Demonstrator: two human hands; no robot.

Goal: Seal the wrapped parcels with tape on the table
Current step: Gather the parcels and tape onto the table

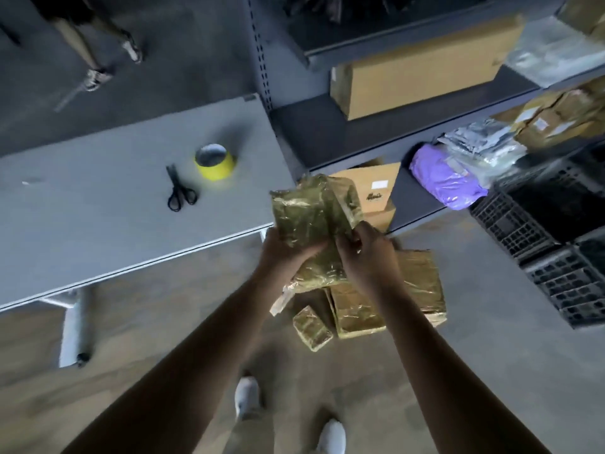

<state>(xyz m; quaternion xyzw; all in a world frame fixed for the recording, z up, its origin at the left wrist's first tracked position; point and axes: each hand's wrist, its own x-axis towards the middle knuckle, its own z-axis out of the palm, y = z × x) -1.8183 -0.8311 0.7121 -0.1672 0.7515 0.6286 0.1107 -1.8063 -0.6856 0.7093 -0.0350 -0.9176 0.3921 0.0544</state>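
A parcel wrapped in shiny yellowish plastic (311, 221) is held in the air beyond the right end of the grey table (98, 211). My left hand (284, 250) grips its lower left side and my right hand (363, 250) pinches the loose wrap on its right side. Below them on the floor lie a larger wrapped parcel (393, 296) and a small wrapped parcel (311, 329). On the table stand a yellow tape roll (216, 162) and, just left of it, black scissors (178, 191).
A grey metal shelf unit (343, 126) to the right holds cardboard boxes (419, 67), a purple bag (448, 178) and plastic packets. Black crates (540, 244) stand on the floor at the right. Another person's legs (95, 47) are at the upper left. My white shoes (248, 398) are below.
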